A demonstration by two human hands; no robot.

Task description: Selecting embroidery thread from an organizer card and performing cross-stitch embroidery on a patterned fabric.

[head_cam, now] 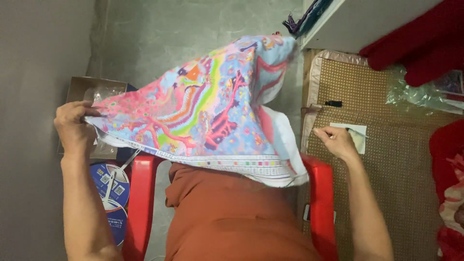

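Observation:
A large colourful embroidered cloth [203,111] with a white border is spread over my lap. My left hand [73,123] grips its left corner and lifts it. My right hand [338,141] is out to the right over a woven mat [386,159], fingers pinched on a thin needle that rests over a small white paper [358,135]. I sit in a red plastic chair [321,193] and wear an orange garment [227,212].
A cardboard box [92,89] with clear plastic lies beside my left hand. Blue round printed discs [113,191] lie under the chair arm. Red fabric [415,43] and crinkled plastic wrap [420,92] sit at upper right. A grey wall runs along the left.

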